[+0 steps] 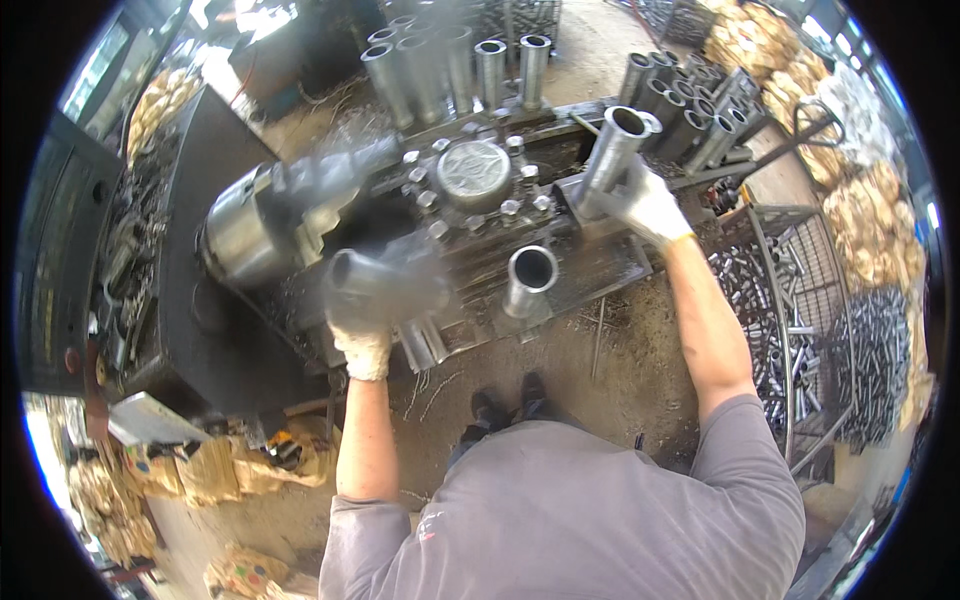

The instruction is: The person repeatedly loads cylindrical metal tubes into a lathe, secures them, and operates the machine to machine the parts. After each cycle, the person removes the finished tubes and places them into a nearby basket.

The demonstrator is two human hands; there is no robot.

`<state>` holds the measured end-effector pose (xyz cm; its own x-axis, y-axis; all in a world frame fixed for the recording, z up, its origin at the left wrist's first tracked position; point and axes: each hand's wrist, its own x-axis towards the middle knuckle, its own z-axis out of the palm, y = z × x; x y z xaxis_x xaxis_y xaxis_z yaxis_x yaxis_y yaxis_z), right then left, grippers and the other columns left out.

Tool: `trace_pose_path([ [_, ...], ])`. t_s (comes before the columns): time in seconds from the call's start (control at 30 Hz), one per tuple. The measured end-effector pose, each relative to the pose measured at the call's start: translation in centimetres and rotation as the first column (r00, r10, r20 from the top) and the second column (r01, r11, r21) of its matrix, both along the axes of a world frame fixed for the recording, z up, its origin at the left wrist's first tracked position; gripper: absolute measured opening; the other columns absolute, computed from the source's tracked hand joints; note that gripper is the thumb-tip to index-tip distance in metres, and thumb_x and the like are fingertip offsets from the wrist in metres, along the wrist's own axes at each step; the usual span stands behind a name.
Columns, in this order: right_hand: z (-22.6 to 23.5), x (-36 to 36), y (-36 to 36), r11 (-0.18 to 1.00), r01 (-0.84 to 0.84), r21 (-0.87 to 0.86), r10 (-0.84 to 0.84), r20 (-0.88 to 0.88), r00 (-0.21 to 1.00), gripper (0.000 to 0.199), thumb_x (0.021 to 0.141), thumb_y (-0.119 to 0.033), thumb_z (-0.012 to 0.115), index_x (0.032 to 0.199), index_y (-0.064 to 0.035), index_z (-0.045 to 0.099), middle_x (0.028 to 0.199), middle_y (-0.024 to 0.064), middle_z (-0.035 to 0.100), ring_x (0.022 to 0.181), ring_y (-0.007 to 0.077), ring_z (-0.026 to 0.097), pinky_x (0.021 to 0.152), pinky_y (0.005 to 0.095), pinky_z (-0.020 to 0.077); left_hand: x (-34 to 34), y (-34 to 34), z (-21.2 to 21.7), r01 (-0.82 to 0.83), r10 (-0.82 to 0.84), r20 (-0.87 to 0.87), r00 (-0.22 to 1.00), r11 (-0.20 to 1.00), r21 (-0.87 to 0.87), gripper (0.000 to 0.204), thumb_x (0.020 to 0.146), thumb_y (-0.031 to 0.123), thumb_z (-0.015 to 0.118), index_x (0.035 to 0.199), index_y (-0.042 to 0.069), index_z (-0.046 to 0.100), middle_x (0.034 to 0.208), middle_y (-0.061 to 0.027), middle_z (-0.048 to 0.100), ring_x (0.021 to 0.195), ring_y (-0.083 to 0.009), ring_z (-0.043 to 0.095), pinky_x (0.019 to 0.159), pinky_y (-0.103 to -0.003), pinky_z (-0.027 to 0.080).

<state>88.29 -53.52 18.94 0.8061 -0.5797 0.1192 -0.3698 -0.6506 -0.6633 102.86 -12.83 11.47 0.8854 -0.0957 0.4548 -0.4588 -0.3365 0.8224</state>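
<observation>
My right hand (650,207), in a white glove, is closed round the lower part of an upright metal tube (608,155) at the right end of the lathe bed. My left hand (362,350), gloved too, grips a second metal tube (365,285) that is tilted and smeared by motion; its fingers are partly hidden. Between the hands, a third metal tube (528,285) stands on the near edge of the machine. Beyond it lies the round-topped tool post (474,172) with bolts around it. The lathe chuck (240,230) is left of my left hand's tube.
Several tubes (490,75) stand behind the tool post. More tubes (690,110) are grouped at the far right, near a bar handle (820,125). A wire cage (790,330) of small metal pieces stands at the right. The dark machine housing (220,340) rises on the left.
</observation>
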Motion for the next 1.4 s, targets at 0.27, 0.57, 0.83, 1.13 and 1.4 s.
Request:
trace_pose_path([
  [0.27,-3.5,-0.4,28.0,0.821,-0.550,0.154,0.539,0.108,0.835,0.035,0.092,-0.025,0.077,0.115,0.0006,0.067,0.093,0.0244,0.076,0.079,0.0387,0.078,0.070,0.0498,0.0629,-3.5,11.3,-1.7,-0.128,-0.736,-0.212,0.643,0.170,-0.977,0.074,0.105,0.069,0.054,0.141,0.004,0.062,0.131,-0.0174,0.072,0.110,-0.0345,0.074,0.095,-0.054,0.063],
  [0.57,-6.0,6.9,29.5,0.711,-0.525,0.469,0.626,-0.082,0.775,0.030,0.100,-0.030,0.070,0.109,-0.0009,0.074,0.084,0.0180,0.076,0.070,0.0284,0.074,0.067,0.0434,0.0595,-3.7,12.8,-7.8,-0.301,-0.700,-0.400,0.592,0.268,-0.915,0.076,0.101,0.076,0.054,0.126,0.007,0.069,0.118,-0.0154,0.076,0.101,-0.0351,0.075,0.087,-0.054,0.063],
  [0.83,-4.8,7.9,30.9,0.679,-0.327,0.657,0.528,-0.128,0.840,0.079,0.073,-0.047,0.092,0.123,0.0101,0.070,0.104,0.0230,0.077,0.096,0.0311,0.077,0.087,0.0426,0.0608,-3.6,5.6,-3.0,-0.056,-0.624,-0.333,0.707,0.420,-0.906,0.081,0.108,0.069,0.047,0.155,0.003,0.050,0.150,-0.0118,0.061,0.138,-0.0310,0.059,0.121,-0.046,0.043],
  [1.13,14.6,14.4,23.3,0.553,-0.783,-0.287,0.820,0.019,0.572,0.078,0.075,-0.016,0.083,0.146,-0.0031,0.055,0.118,0.0221,0.072,0.103,0.0395,0.076,0.086,0.0460,0.0639,6.3,1.1,-6.8,0.270,-0.216,-0.268,0.939,0.945,0.183,0.060,0.108,0.034,0.061,0.157,0.003,0.048,0.145,-0.0206,0.063,0.132,-0.0307,0.063,0.114,-0.046,0.050],
  [1.4,5.7,32.1,12.0,0.230,-0.808,-0.543,0.519,-0.633,0.574,0.043,0.071,-0.022,0.085,0.111,-0.0073,0.074,0.099,0.0192,0.078,0.096,0.0375,0.078,0.082,0.0487,0.0622,-0.2,11.4,-10.8,-0.133,0.043,-0.594,0.803,0.985,-0.108,0.036,0.101,0.021,0.073,0.130,0.000,0.070,0.111,-0.0091,0.075,0.099,-0.0165,0.068,0.092,-0.032,0.055],
])
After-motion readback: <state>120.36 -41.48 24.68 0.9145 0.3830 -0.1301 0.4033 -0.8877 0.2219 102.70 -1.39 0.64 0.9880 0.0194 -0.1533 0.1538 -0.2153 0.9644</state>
